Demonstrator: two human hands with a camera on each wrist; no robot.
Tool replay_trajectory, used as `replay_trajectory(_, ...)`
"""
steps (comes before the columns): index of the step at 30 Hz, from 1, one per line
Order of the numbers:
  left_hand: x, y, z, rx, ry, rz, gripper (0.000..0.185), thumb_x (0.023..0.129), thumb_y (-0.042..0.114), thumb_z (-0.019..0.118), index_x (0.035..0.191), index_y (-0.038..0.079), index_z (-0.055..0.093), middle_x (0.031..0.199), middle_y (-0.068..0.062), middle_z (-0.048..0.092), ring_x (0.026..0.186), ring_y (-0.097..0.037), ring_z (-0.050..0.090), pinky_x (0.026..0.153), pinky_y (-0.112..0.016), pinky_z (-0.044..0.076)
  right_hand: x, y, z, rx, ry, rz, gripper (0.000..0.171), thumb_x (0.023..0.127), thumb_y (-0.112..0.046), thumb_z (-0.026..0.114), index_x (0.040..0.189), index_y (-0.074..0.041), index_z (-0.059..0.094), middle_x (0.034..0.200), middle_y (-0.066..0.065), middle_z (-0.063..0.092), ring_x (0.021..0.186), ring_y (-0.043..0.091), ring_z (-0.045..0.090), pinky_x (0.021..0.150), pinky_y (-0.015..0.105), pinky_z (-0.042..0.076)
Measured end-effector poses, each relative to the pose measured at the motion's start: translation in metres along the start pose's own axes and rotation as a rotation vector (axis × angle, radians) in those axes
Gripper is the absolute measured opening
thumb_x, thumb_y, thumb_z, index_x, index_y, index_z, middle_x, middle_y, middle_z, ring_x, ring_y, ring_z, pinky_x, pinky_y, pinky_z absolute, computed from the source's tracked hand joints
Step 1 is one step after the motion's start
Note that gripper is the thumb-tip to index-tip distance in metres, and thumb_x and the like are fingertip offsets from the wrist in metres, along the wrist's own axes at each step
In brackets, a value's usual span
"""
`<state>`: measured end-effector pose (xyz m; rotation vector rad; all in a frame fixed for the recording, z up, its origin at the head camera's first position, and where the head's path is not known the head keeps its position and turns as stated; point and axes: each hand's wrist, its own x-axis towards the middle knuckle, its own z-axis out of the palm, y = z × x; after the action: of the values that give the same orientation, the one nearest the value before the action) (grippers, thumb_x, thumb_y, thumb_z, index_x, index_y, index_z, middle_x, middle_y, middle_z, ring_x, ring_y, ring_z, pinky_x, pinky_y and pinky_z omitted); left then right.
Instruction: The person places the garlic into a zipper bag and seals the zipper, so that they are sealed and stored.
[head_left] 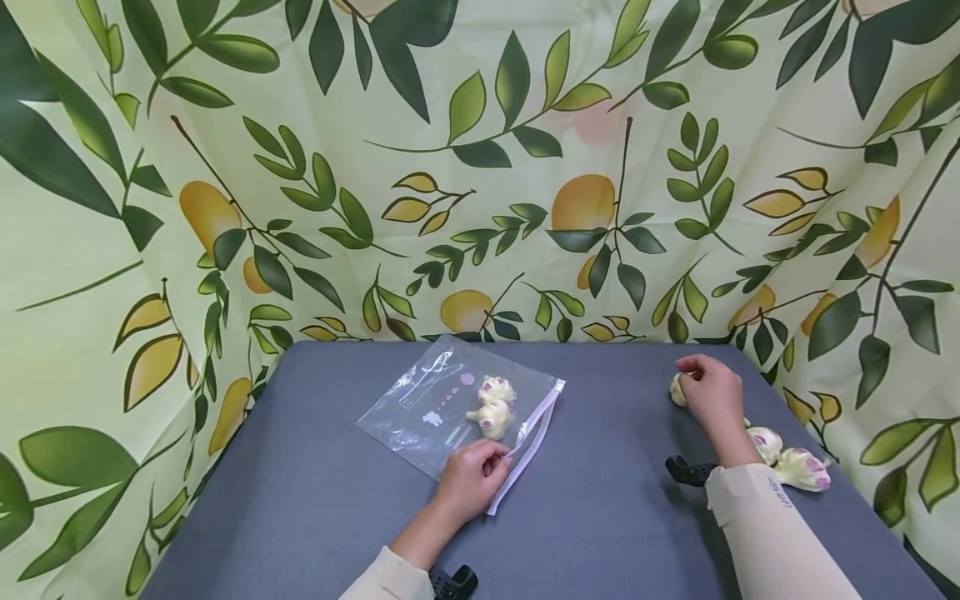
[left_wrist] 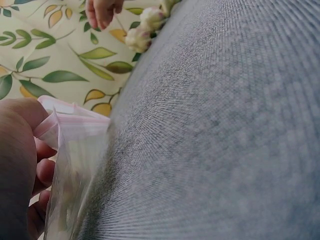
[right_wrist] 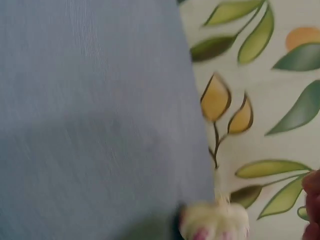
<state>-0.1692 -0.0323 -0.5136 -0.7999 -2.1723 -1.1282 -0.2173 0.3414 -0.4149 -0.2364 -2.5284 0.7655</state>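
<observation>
A clear zip bag (head_left: 442, 404) with a pink-white zipper strip lies on the grey table (head_left: 585, 517), holding two garlic bulbs (head_left: 491, 407). My left hand (head_left: 472, 479) pinches the bag's open zipper edge (left_wrist: 60, 122) near its front corner. My right hand (head_left: 708, 393) at the table's right grips a garlic bulb (head_left: 678, 389), its fingers curled over it. That bulb (right_wrist: 215, 220) shows pale with purple streaks in the right wrist view. Two more garlic bulbs (head_left: 795, 462) lie behind my right wrist.
Leaf-and-fruit patterned cloth (head_left: 480, 167) walls the table at the back and both sides. Black wrist mounts (head_left: 686, 471) show on both forearms. The loose bulbs (left_wrist: 145, 27) lie close to the table's right edge.
</observation>
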Motion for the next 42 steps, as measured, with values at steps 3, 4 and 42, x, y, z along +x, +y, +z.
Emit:
replay_trajectory(3,0.001,0.001,0.0,-0.002,-0.009,-0.002,0.011,0.077,0.003,0.076,0.084,0.012,0.072,0.068,0.008,0.057,0.059,0.004,0.044,0.056,-0.006,0.035,0.012,0.006,-0.007,-0.086,-0.068,-0.024,0.026,0.089,-0.007,0.051,0.108,0.002,0.067,0.106,0.027,0.063,0.094,0.043,0.056,0.072,0.05,0.044)
replay_trajectory(4,0.001,0.001,0.001,-0.003,-0.012,-0.005,0.011,0.077,0.003,0.076,0.084,0.012,0.072,0.068,0.008,0.057,0.059,0.004,0.044,0.056,-0.006,0.035,0.015,0.008,-0.008,-0.122,-0.109,-0.027,0.028,0.09,-0.009,0.052,0.112,0.003,0.065,0.113,0.03,0.059,0.099,0.047,0.054,0.075,0.055,0.044)
replay_trajectory(42,0.001,0.002,-0.001,0.001,-0.01,-0.001,0.012,0.077,0.002,0.075,0.083,0.011,0.072,0.069,0.008,0.057,0.06,0.004,0.044,0.055,-0.006,0.036,0.001,0.013,0.043,-0.275,-0.336,-0.288,0.026,0.076,0.003,0.061,0.098,-0.003,0.074,0.116,0.035,0.056,0.097,0.059,0.053,0.079,0.065,0.046)
